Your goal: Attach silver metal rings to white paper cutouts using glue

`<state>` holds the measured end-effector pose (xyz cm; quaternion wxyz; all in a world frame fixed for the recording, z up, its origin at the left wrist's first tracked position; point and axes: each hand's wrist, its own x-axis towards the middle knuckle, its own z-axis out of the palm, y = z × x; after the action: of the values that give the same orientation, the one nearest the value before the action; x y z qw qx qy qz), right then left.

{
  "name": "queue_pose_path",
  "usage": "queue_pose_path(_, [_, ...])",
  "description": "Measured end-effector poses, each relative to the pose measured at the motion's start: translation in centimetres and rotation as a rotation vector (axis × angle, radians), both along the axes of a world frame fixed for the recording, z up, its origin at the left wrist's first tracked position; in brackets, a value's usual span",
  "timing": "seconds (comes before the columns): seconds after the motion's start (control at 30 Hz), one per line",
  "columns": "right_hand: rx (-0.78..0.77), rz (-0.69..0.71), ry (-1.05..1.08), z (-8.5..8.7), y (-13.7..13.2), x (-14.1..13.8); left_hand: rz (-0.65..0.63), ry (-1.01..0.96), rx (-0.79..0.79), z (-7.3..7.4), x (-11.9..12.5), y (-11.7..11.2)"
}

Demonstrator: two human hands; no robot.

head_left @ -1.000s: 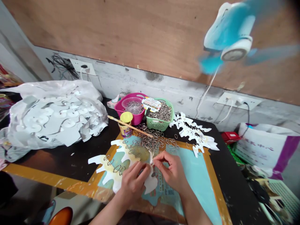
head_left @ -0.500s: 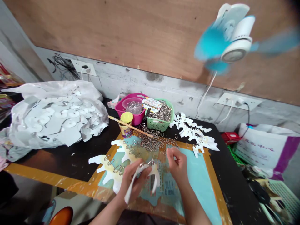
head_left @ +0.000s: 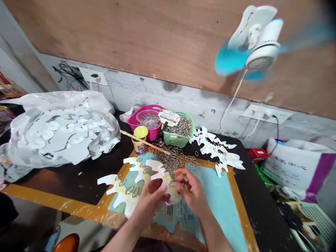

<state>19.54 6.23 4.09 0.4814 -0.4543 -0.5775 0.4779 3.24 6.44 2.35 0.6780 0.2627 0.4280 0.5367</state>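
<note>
Left hand (head_left: 147,200), angled inward, grips a white cutout (head_left: 164,178); right hand (head_left: 192,193) pinches a metal ring (head_left: 171,183).

Shaped cutouts (head_left: 121,198) are white with yellowish smears; metal rings (head_left: 170,161) are silver-grey. One basket is magenta (head_left: 154,134), another basket pale green (head_left: 175,141). The counter (head_left: 262,203) is black, its sheet (head_left: 223,196) light blue, bordered by ochre tape (head_left: 240,206).

Jagged white cutout (head_left: 166,179), yellow-smeared, hand-held, metal rings (head_left: 172,183) at right edge
</note>
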Motion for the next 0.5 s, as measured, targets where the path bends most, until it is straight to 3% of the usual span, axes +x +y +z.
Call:
queue_pose_path(0.17, [0.122, -0.125, -0.176, 0.1, -0.4, 0.0, -0.043, 0.06, 0.096, -0.8, 0.1, -0.4])
queue_pose_path(0.33, [0.19, -0.03, -0.297, 0.4, 0.4, 0.5, -0.179, 0.171, 0.179, -0.8, -0.3, 0.3])
queue_pose_path(0.5, [0.111, -0.072, -0.177, -0.3, 0.8, 0.2, -0.134, 0.169, 0.156, -1.7, -0.2, 0.3])
